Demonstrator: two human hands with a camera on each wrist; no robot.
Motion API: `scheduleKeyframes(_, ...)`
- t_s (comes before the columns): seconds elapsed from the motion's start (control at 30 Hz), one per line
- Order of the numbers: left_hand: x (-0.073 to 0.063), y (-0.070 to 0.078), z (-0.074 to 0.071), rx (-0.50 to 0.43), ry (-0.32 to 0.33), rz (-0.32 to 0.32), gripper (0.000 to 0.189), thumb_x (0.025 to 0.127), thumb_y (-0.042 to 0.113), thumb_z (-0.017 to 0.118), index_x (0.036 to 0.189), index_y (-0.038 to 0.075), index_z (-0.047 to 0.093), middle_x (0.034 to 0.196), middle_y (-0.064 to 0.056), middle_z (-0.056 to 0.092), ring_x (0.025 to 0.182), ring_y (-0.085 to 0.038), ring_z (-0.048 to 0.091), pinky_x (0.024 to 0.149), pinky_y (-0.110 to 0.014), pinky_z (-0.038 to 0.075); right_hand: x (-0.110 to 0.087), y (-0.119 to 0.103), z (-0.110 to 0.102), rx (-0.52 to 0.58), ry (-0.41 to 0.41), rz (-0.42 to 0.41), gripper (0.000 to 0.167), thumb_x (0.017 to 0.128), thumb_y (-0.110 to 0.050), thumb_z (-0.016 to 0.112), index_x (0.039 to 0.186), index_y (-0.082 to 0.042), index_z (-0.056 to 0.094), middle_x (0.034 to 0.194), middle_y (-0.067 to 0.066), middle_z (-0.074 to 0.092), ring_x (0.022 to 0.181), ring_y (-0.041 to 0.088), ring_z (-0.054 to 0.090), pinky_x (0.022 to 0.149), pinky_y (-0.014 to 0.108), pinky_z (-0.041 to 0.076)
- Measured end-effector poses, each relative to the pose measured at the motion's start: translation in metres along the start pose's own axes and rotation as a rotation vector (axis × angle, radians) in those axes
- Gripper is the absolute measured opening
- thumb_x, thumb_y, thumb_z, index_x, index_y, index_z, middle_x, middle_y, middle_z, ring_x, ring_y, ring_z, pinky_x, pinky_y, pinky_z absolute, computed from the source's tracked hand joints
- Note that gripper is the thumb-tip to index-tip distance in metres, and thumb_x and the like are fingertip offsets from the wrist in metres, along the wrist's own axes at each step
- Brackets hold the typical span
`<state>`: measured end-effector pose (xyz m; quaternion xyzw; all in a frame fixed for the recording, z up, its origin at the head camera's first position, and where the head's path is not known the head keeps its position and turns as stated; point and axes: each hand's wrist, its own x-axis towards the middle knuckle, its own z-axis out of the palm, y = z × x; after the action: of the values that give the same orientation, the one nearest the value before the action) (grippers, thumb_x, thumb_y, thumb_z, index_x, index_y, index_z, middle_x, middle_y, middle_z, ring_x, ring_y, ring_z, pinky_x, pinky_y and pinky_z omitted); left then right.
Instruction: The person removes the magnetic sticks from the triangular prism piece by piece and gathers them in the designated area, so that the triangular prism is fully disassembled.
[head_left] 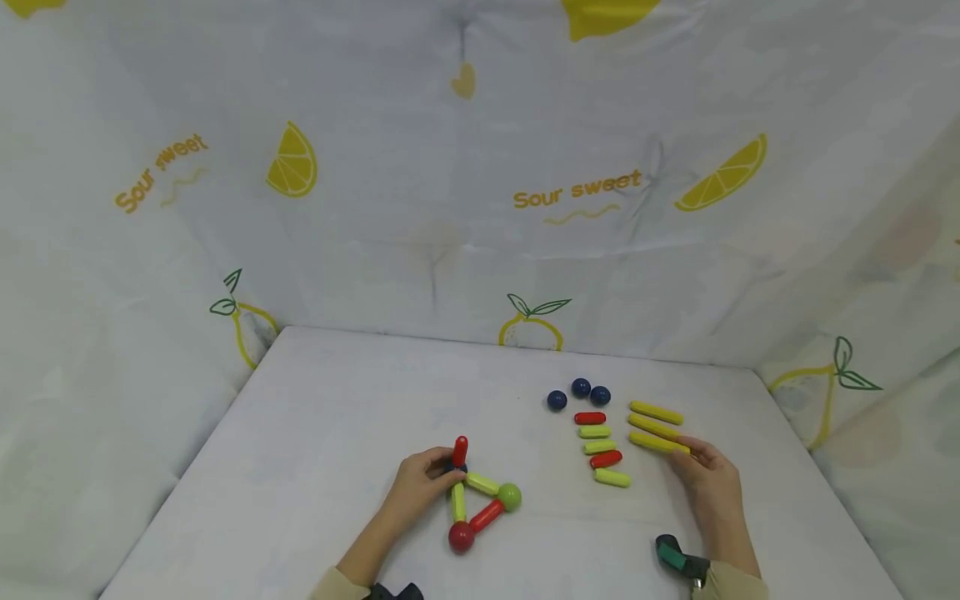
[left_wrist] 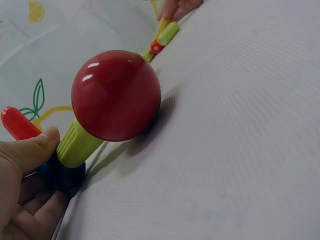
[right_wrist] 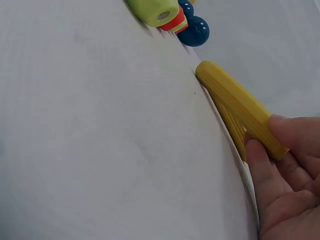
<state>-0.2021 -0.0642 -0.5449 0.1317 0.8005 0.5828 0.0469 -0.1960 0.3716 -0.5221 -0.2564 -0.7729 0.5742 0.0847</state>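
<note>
My left hand (head_left: pixel 416 485) grips a dark blue ball (left_wrist: pixel 62 172) at one corner of a triangle of balls and short rods. From that ball a red rod (head_left: pixel 460 450) sticks up. Two lime rods (head_left: pixel 482 483) run from it to a green ball (head_left: pixel 509 497) and a red ball (head_left: pixel 461 537), which another red rod (head_left: pixel 487 515) links. On the right, my right hand (head_left: pixel 708 483) pinches one end of the nearest long yellow rod (right_wrist: pixel 240 105) between thumb and fingers. Two more yellow rods (head_left: pixel 656 412) lie just behind it.
Several short red and lime rods (head_left: pixel 595 432) lie in a column left of the yellow ones. Three dark blue balls (head_left: pixel 581 387) sit behind that column. The white table (head_left: pixel 337 392) meets a lemon-print curtain (head_left: pixel 405 275) at its back edge.
</note>
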Motion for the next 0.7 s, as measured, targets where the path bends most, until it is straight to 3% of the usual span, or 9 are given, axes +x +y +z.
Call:
scheduleKeyframes(0.13, -0.001, 0.003, 0.001, 0.043, -0.001, 0.001, 0.050, 0.084, 0.031, 0.071, 0.124, 0.003, 0.059, 0.124, -0.018, 0.062, 0.114, -0.031, 0.061, 0.090, -0.029, 0.054, 0.004, 0.008, 0.002, -0.224, 0.059, -0.042, 0.042, 0.094, -0.034, 0.058, 0.127, -0.008, 0.056, 0.128, 0.007, 0.056, 0.109, 0.012, 0.051, 0.082, 0.018, 0.046)
scheduleKeyframes(0.23, -0.005, 0.009, 0.004, 0.118, 0.015, -0.015, 0.057, 0.083, 0.035, 0.072, 0.127, 0.003, 0.056, 0.127, -0.018, 0.060, 0.115, -0.031, 0.060, 0.093, -0.034, 0.053, 0.005, 0.010, 0.002, -0.283, 0.080, -0.098, 0.039, 0.096, -0.027, 0.056, 0.127, -0.003, 0.056, 0.132, 0.018, 0.053, 0.121, 0.029, 0.047, 0.094, 0.038, 0.044)
scheduleKeyframes(0.3, -0.009, 0.013, 0.006, 0.187, 0.028, -0.028, 0.062, 0.081, 0.037, 0.074, 0.129, 0.003, 0.055, 0.127, -0.018, 0.060, 0.116, -0.031, 0.059, 0.095, -0.039, 0.052, 0.005, 0.010, 0.003, -0.304, 0.092, -0.131, 0.037, 0.095, -0.023, 0.056, 0.126, -0.002, 0.057, 0.131, 0.021, 0.054, 0.122, 0.034, 0.046, 0.096, 0.047, 0.042)
scheduleKeyframes(0.47, -0.018, 0.019, 0.010, 0.325, 0.035, -0.041, 0.074, 0.076, 0.038, 0.078, 0.133, -0.001, 0.050, 0.130, -0.016, 0.058, 0.121, -0.033, 0.054, 0.101, -0.048, 0.047, 0.004, 0.010, 0.007, -0.352, 0.092, -0.165, 0.034, 0.095, -0.019, 0.056, 0.125, -0.003, 0.058, 0.131, 0.020, 0.055, 0.120, 0.033, 0.049, 0.094, 0.046, 0.045)
scheduleKeyframes(0.6, -0.019, 0.020, 0.011, 0.301, -0.028, -0.005, 0.072, 0.080, 0.031, 0.075, 0.138, -0.001, 0.045, 0.135, -0.016, 0.054, 0.126, -0.033, 0.050, 0.104, -0.048, 0.043, 0.003, 0.010, 0.007, -0.364, 0.091, -0.169, 0.033, 0.094, -0.016, 0.056, 0.125, -0.003, 0.058, 0.132, 0.019, 0.055, 0.123, 0.034, 0.049, 0.098, 0.046, 0.045)
scheduleKeyframes(0.7, -0.016, 0.018, 0.009, 0.261, -0.107, 0.030, 0.069, 0.084, 0.023, 0.070, 0.142, 0.001, 0.040, 0.141, -0.014, 0.049, 0.130, -0.030, 0.046, 0.106, -0.047, 0.041, 0.002, 0.011, 0.005, -0.367, 0.105, -0.166, 0.034, 0.094, -0.016, 0.057, 0.125, -0.003, 0.057, 0.130, 0.020, 0.056, 0.121, 0.034, 0.052, 0.093, 0.037, 0.048)
